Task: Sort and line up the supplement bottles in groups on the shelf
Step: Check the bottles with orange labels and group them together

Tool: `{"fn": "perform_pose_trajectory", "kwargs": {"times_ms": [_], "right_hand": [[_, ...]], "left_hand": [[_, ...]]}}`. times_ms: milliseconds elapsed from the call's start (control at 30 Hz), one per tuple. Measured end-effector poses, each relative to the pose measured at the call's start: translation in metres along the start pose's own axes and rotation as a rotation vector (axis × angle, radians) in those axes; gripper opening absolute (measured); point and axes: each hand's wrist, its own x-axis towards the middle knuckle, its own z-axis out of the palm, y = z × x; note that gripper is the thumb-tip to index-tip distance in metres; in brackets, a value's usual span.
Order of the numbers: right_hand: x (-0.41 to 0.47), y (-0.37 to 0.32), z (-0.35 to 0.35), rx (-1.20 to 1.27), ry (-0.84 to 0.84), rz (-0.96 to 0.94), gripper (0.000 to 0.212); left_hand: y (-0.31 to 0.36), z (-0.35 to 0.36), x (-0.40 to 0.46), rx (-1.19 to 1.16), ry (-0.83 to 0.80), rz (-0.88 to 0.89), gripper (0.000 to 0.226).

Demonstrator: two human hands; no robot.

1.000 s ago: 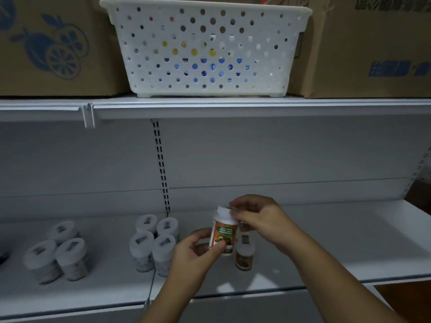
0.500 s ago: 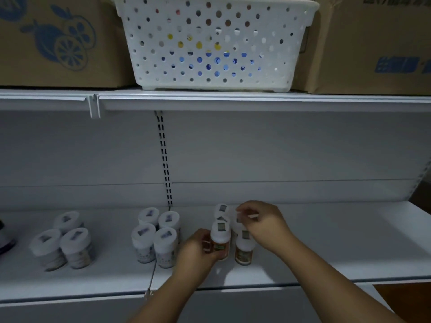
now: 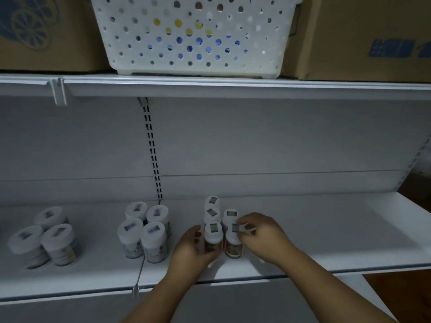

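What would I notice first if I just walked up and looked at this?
Two hands meet at the front of the white metal shelf: the left hand holds a white-capped, orange-labelled bottle, and the right hand pinches the cap of its twin. Above sits a big white plastic basket full of holes.

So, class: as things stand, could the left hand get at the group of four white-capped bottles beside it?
Probably yes: the left hand grips an orange-label bottle, but bare shelf lies between it and the four bottles; it must let go first.
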Motion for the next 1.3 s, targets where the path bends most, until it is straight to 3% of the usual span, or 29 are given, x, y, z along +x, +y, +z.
{"fn": "perform_pose_trajectory", "kwargs": {"times_ms": [100, 200, 300, 400, 533, 667, 900, 1067, 1200, 1300], "right_hand": [[-0.005, -0.005, 0.007, -0.054, 0.011, 0.029, 0.037], [-0.006, -0.01, 0.009, -0.074, 0.043, 0.033, 0.035], [-0.007, -0.012, -0.002, 0.016, 0.081, 0.082, 0.024], [-0.002, -0.018, -0.026, 0.306, 0.194, 0.155, 0.016], [0.011, -0.043, -0.056, 1.002, 0.235, 0.3, 0.018], [0.012, -0.066, -0.061, 1.236, 0.224, 0.296, 0.022], [-0.001, -0.069, -0.049, 1.24, 0.204, 0.224, 0.015], [-0.004, -0.074, -0.049, 1.21, 0.203, 0.214, 0.008], [-0.003, -0.083, -0.054, 1.048, 0.22, 0.113, 0.014], [-0.001, -0.088, -0.057, 0.935, 0.249, 0.049, 0.015]], "left_hand": [[0.009, -0.012, -0.002, 0.033, 0.121, 0.018, 0.066], [0.032, -0.026, -0.004, 0.045, 0.261, 0.152, 0.048], [0.057, -0.038, -0.006, 0.003, 0.291, 0.244, 0.035], [0.08, -0.049, -0.005, -0.128, 0.22, 0.229, 0.016], [0.105, -0.054, 0.004, -0.534, -0.016, -0.074, 0.012], [0.117, -0.057, 0.004, -0.74, -0.122, -0.169, 0.019], [0.106, -0.066, -0.01, -0.845, -0.181, -0.197, 0.037], [0.103, -0.057, -0.018, -0.959, -0.258, -0.264, 0.029], [0.104, -0.054, -0.027, -1.238, -0.475, -0.43, 0.046], [0.098, -0.052, -0.028, -1.368, -0.562, -0.438, 0.068]]}}
